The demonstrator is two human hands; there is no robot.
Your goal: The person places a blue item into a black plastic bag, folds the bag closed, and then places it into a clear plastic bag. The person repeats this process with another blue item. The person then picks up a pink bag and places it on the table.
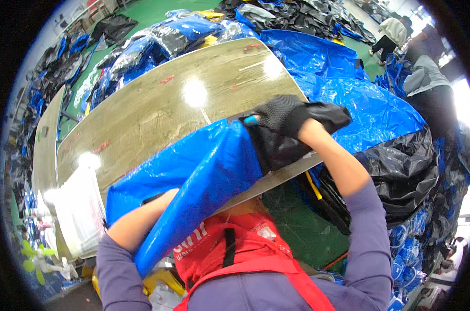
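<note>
A blue and black plastic sheet bag (209, 160) lies across the near part of a wood-patterned table (141, 119). My left forearm goes in under its blue side, and the fold hides my left hand; only a bit of dark glove cuff shows. In a dark grey, textured glove, my right hand (286, 115) is closed on the bag's black part (271, 147), near the table's right end. Motion blurs its fingers somewhat. A small light-blue piece (251, 120) shows beside the glove; I cannot tell what it is.
Blue sheeting (369, 103) and crumpled black sheeting (400, 160) spread off the table's right end. A white stack (79, 212) stands at the left. Bagged blue and black goods (162, 41) lie beyond. Two people (393, 32) are at the far right.
</note>
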